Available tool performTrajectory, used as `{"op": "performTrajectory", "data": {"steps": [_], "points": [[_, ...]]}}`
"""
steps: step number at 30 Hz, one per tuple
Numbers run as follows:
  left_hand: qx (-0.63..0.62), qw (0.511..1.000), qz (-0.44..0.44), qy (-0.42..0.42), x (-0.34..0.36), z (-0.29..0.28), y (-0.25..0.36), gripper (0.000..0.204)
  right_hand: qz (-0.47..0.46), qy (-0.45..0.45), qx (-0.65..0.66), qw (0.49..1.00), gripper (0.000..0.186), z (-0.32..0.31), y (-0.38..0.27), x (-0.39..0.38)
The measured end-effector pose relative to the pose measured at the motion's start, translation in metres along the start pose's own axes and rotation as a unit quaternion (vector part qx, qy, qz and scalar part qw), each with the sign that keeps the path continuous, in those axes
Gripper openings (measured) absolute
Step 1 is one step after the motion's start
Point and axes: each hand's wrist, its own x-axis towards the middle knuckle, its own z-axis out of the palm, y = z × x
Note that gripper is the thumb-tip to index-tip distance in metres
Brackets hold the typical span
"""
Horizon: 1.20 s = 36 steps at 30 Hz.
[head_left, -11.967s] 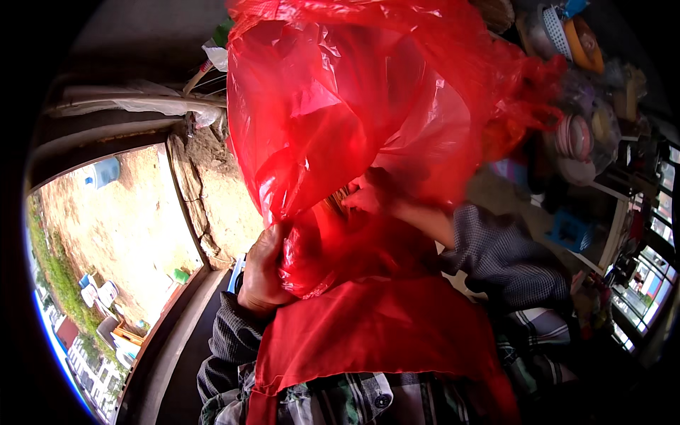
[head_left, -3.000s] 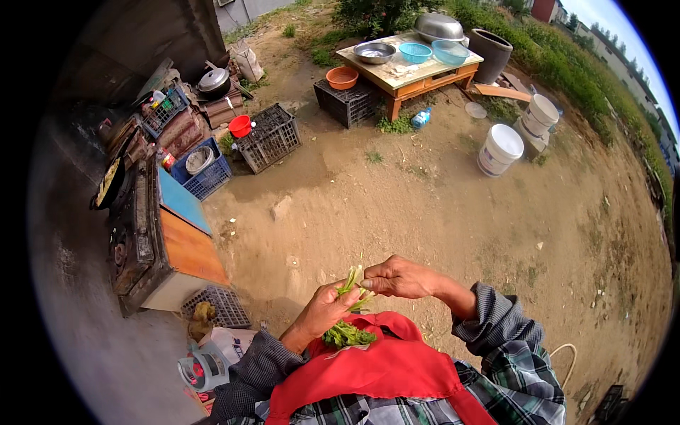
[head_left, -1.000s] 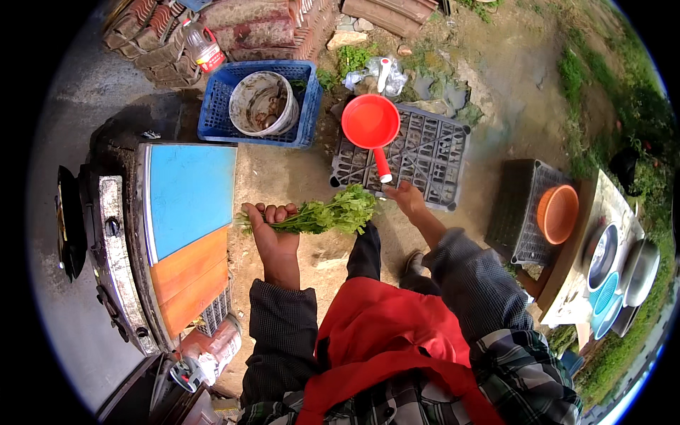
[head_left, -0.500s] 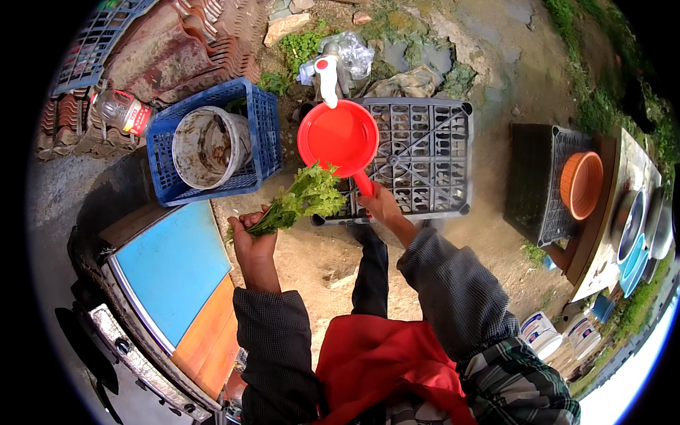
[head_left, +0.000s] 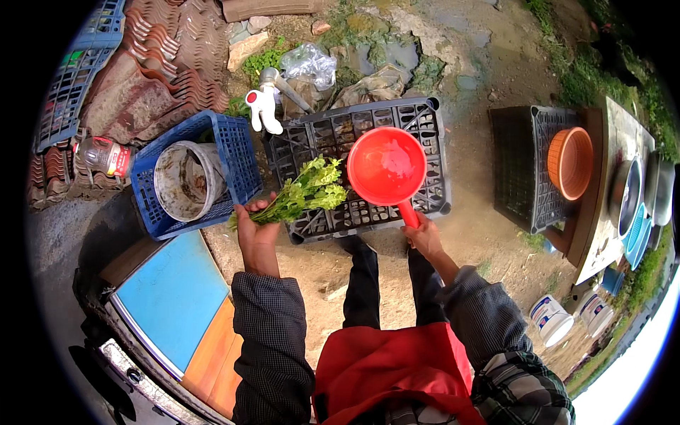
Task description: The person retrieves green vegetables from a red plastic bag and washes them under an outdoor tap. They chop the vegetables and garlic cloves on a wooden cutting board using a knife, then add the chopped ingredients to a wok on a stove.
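My left hand [head_left: 256, 234] is closed round the stems of a leafy green bunch [head_left: 312, 185], whose leaves lie just left of a red plastic dipper [head_left: 386, 167]. My right hand [head_left: 425, 236] grips the dipper's handle. The dipper is over a grey plastic crate [head_left: 304, 223], and shiny highlights show inside it, apparently water. Behind the crate's left part stands a grey tap post [head_left: 292, 92] with a white fitting [head_left: 265, 112] that has a red button on top. My red apron [head_left: 389, 361] hangs below my arms.
At left are a blue crate [head_left: 241, 142] with a dirty bucket [head_left: 202, 177], roof tiles [head_left: 156, 78], a bottle [head_left: 106, 154] and a blue-orange cabinet [head_left: 163, 297]. At right stand a dark crate [head_left: 517, 170] with an orange basin [head_left: 570, 163], a table [head_left: 595, 255] of basins, and white buckets [head_left: 551, 319].
The red dipper in my right hand has shifted right and down, away from the white fitting. The greens in my left hand have shifted slightly right and no longer overlap the dipper's rim.
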Motion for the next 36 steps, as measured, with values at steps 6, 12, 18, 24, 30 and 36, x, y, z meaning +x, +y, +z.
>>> {"op": "performTrajectory", "data": {"steps": [6, 12, 18, 24, 30, 36], "points": [[0.026, 0.999, -0.023, -0.013, 0.024, 0.014, -0.025, 0.041, 0.003, -0.007, 0.016, 1.0, 0.053, -0.039, 0.0, 0.018], [0.12, 0.993, -0.01, -0.017, 0.05, 0.035, -0.038, 0.029, -0.279, 0.206, -0.166, 0.923, 0.04, -0.025, -0.093, -0.002], [0.16, 0.983, -0.048, -0.08, 0.058, 0.064, -0.053, 0.025, -0.436, -0.013, -0.124, 0.891, 0.05, 0.076, -0.246, -0.023], [0.127, 0.956, -0.025, -0.263, 0.084, 0.075, -0.064, 0.033, -0.497, 0.005, -0.206, 0.843, 0.061, 0.142, -0.328, -0.016], [0.062, 0.968, -0.101, -0.223, 0.114, 0.069, -0.08, 0.021, -0.518, -0.028, -0.235, 0.822, 0.046, 0.146, -0.33, -0.003], [0.036, 0.974, -0.108, -0.195, 0.116, 0.075, -0.082, 0.022, -0.522, -0.088, -0.231, 0.816, 0.044, 0.138, -0.332, 0.003]]}}
